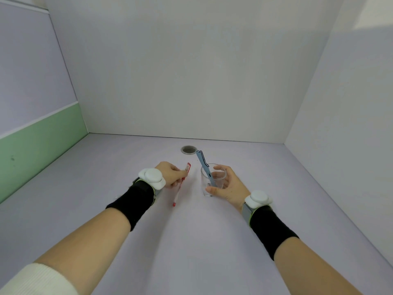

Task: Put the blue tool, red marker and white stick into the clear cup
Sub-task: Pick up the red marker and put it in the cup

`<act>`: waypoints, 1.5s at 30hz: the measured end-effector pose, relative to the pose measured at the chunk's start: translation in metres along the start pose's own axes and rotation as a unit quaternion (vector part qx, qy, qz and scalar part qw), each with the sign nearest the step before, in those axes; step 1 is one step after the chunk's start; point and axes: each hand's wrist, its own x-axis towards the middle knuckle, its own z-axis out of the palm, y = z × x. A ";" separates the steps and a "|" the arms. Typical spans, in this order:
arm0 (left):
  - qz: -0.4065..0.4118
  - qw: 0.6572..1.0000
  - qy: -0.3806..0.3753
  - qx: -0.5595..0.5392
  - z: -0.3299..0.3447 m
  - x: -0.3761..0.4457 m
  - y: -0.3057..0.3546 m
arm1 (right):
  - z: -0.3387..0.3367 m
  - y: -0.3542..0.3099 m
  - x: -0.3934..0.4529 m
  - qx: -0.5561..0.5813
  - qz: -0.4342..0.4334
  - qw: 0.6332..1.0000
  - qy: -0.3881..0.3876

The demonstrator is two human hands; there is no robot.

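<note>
A clear cup [221,176] stands on the pale table, with my right hand [228,187] wrapped around its right side and my thumb across its front. A light blue tool [201,161] with a dark clip leans inside the cup, its top sticking out to the upper left. To the cup's left, my left hand [170,173] pinches a red marker [178,193] near its red cap. The marker has a white body and a red lower tip that points toward me, close to the table. I cannot make out a separate white stick.
A round metal-rimmed hole [188,149] sits in the table just behind the cup and marker. White walls close the table at the back and right; a green and lilac wall stands on the left. Both wrists carry white trackers on black bands.
</note>
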 end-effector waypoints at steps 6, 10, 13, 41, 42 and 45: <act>0.080 0.983 0.039 -0.162 -0.012 -0.006 0.027 | 0.001 -0.001 -0.001 0.006 0.001 1.000 0.000; 0.137 0.962 0.042 -0.232 -0.011 -0.015 0.045 | 0.003 -0.002 -0.001 0.013 0.001 1.000 -0.006; 0.178 0.951 0.053 -0.248 -0.006 -0.016 0.053 | 0.002 0.000 0.000 0.018 -0.001 1.000 -0.003; 0.312 0.949 0.042 0.020 0.000 -0.023 0.025 | 0.002 0.000 0.000 -0.039 -0.010 0.999 -0.001; 0.310 0.950 0.044 0.015 -0.002 -0.024 0.024 | 0.002 0.000 0.000 -0.042 -0.010 0.999 -0.001; 0.282 0.958 0.046 0.004 -0.009 -0.027 0.020 | 0.001 0.003 0.002 -0.043 -0.010 0.999 0.004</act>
